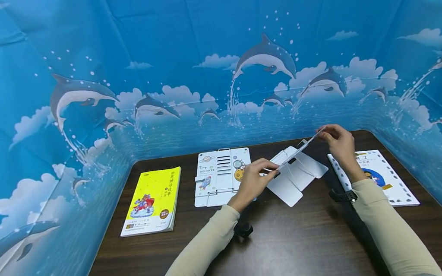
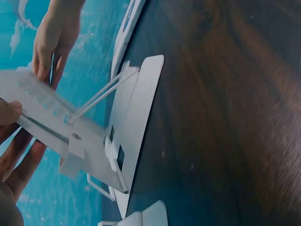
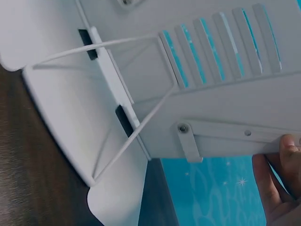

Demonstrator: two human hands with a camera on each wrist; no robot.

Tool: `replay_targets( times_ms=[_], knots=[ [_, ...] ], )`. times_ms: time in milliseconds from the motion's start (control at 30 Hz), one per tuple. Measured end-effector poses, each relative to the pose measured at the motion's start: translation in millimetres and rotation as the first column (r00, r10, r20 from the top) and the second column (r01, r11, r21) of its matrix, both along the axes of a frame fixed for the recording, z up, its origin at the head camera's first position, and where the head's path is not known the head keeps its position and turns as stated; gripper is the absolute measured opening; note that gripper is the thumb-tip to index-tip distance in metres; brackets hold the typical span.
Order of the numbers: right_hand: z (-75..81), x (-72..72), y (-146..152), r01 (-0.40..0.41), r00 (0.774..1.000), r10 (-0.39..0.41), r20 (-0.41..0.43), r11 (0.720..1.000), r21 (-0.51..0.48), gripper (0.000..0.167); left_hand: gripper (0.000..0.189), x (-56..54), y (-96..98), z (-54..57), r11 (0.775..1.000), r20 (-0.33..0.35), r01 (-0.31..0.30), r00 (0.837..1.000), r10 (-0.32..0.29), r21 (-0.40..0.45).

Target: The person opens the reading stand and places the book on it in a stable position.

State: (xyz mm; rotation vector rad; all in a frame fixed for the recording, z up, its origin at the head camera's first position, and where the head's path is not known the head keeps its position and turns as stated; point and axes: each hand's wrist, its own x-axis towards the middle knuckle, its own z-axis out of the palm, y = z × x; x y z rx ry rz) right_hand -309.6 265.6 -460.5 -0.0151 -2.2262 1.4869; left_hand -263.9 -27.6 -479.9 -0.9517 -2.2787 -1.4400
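A white folding book stand [image 1: 298,177], its panel raised off its base, is between my two hands. Its wire support and slotted panel back [image 3: 221,47] show in the right wrist view. The near left edge of the panel is pinched by my left hand [image 1: 253,181], whose thumb and fingers [image 2: 28,160] show at the left of the left wrist view. At the far right edge my right hand [image 1: 338,144] pinches the panel between thumb [image 3: 288,146] and fingers. The base rests on the dark table with its feet spread.
A flat white book stand [image 1: 216,177] printed "Tiny universe" lies left of the raised one. Farther left is a yellow book [image 1: 153,199]. A white book [image 1: 384,177] lies beneath and beside my right forearm. Behind the brown table [image 1: 292,249] hangs a blue dolphin curtain [image 1: 183,50].
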Motion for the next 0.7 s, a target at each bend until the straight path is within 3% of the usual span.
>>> replay_targets(
  times_ms=[233, 367, 700],
  knots=[
    [1.6, -24.0, -2.7, -0.152, 0.988, 0.153, 0.024, 0.987, -0.050, 0.031, 0.015, 13.6, 11.4, -2.3, 1.000, -0.048, 0.028, 0.998, -0.028, 0.002],
    [5.7, -35.7, -4.9, -0.210, 0.974, 0.212, 0.078, 0.977, -0.034, 0.036, 0.015, 19.9, 18.7, -2.0, 1.000, -0.055, 0.027, 0.998, -0.027, -0.006],
    [11.1, -47.4, -9.1, -0.243, 0.960, 0.233, 0.155, 0.969, 0.043, 0.037, 0.017, 23.3, 25.4, -4.2, 0.999, -0.067, 0.036, 0.997, -0.036, 0.001]
  ],
)
